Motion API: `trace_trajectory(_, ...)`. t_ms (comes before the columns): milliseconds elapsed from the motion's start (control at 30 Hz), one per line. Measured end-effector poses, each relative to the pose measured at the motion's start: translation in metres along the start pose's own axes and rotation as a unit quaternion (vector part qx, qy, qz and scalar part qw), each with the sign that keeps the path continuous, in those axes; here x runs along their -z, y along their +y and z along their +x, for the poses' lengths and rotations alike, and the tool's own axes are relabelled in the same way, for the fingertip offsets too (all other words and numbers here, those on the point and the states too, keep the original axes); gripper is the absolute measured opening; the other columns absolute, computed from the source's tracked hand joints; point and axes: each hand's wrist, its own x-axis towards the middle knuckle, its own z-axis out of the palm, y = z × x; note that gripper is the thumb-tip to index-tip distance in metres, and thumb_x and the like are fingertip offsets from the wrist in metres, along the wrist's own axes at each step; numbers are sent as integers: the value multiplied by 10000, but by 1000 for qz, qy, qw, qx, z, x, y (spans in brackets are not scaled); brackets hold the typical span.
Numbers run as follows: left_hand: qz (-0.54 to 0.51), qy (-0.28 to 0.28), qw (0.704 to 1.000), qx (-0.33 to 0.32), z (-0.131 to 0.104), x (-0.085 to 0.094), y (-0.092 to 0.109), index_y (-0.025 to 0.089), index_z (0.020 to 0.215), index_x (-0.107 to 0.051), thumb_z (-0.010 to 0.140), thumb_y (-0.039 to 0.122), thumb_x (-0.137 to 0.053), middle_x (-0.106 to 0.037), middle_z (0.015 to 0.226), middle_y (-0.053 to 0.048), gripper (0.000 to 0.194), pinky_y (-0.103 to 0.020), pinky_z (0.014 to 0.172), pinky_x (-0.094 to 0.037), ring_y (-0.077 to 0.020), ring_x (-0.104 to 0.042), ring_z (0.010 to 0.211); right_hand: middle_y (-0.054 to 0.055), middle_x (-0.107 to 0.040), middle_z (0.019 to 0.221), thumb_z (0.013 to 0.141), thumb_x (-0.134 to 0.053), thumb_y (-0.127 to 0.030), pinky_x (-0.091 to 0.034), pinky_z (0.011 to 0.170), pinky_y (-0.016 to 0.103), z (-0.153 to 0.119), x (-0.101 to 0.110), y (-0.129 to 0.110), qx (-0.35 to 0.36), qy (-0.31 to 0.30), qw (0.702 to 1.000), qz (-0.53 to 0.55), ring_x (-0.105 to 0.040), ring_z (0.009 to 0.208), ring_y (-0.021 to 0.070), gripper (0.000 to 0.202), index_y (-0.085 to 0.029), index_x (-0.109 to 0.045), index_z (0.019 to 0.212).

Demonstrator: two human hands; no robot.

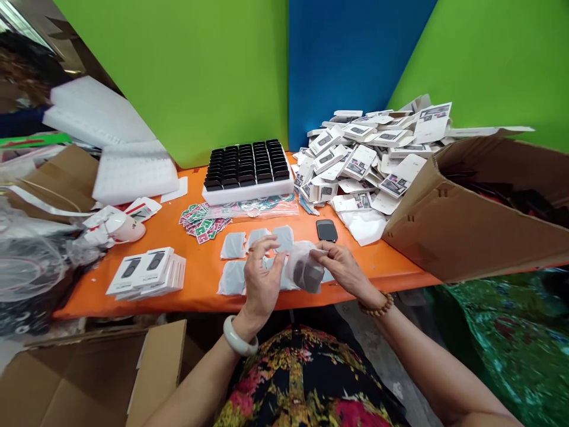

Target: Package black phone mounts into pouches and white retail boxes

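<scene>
My right hand (340, 265) pinches the edge of a translucent white pouch (306, 267), through which a dark flat object shows. Just left of the pouch, my left hand (263, 276) is raised with thumb and fingers apart and nothing between them. Under and behind my hands, several similar filled pouches (232, 245) lie in rows on the orange table (200, 296). A black rounded device (326, 230) rests bare on the table beyond my right hand.
A white foam tray (249, 193) holds rows of black devices. Green and red cards (207, 224) lie before it. White printed boxes stand stacked (146, 270) at left; flattened ones (355, 160) pile at right, beside an open carton (427, 219). Foam sheets (133, 172) lean at left.
</scene>
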Motion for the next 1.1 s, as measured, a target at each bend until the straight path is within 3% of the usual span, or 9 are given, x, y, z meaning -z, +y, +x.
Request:
trace_trajectory(67, 55, 46, 997, -25, -10, 0, -4, 198, 900, -614, 812, 205, -638, -649, 986, -59, 92, -376, 964, -425, -193, -592, 1008, -29, -521, 606, 793, -620, -514, -335, 537, 240, 4, -1, 4, -15, 12, 999, 50, -430, 552, 100, 355, -181, -556, 688)
trace_trajectory(133, 67, 7, 998, 4, -23, -2, -7, 209, 947, -642, 791, 206, -663, -660, 1004, -57, 158, -380, 966, -425, -201, -590, 1021, -36, -502, 590, 760, -655, -522, -321, 517, 235, 7, -3, 7, -30, 9, 995, 100, -410, 533, 94, 366, -184, -538, 682)
trace_trajectory(333, -143, -84, 954, 251, -36, -14, -22, 180, 998, -660, 704, 262, -744, -697, 972, -56, 316, -305, 820, -489, -186, -637, 888, -29, -503, 588, 793, -608, -527, -366, 480, 254, 10, -16, 12, -56, -11, 992, 109, -426, 496, 109, 350, -204, -501, 716)
trace_trajectory(433, -262, -99, 899, 337, -30, -15, -29, 140, 845, -678, 622, 301, -807, -694, 785, -27, 304, -243, 677, -479, -138, -619, 702, 49, -613, 827, 823, -582, -492, -486, 657, 335, 8, -18, 9, 47, 88, 994, -36, -574, 728, 184, 294, -203, -548, 872)
trace_trajectory(500, -301, -95, 874, 370, -26, -15, -31, 126, 823, -684, 572, 301, -840, -690, 745, -17, 343, -219, 640, -466, -112, -600, 650, 112, -604, 1097, 816, -619, -436, -465, 884, 413, 3, -18, 5, 150, 153, 965, -153, -565, 1028, 246, 329, -200, -559, 1037)
trace_trajectory(567, -321, -89, 862, 383, -22, -16, -32, 114, 817, -684, 538, 299, -859, -685, 716, -8, 377, -200, 605, -451, -90, -579, 607, 124, -571, 1211, 827, -629, -377, -411, 992, 432, -3, -19, 4, 205, 116, 947, -217, -514, 1161, 257, 373, -208, -543, 1148)
trace_trajectory(700, -357, -50, 837, 412, -13, -25, -36, 106, 815, -645, 480, 281, -884, -661, 648, 8, 447, -185, 561, -439, -74, -561, 553, 73, -640, 1072, 874, -552, -308, -491, 866, 360, -3, -18, 18, 114, -12, 980, -162, -605, 981, 198, 288, -224, -556, 1150)
trace_trajectory(867, -399, 26, 790, 465, -5, -38, -38, 159, 907, -540, 567, 168, -832, -666, 686, 13, 448, -213, 614, -493, -102, -625, 602, 43, -620, 950, 730, -640, -329, -494, 700, 291, 38, 9, 44, 12, 51, 998, -21, -593, 820, 162, 298, -190, -567, 983)
trace_trajectory(1100, -397, 27, 772, 496, -9, -28, -36, 158, 883, -513, 707, 71, -703, -711, 820, -67, 273, -278, 777, -548, -148, -694, 730, 21, -621, 876, 735, -561, -180, -451, 701, 280, 105, 41, 51, 43, 34, 954, -294, -556, 797, 157, 198, -185, -574, 932)
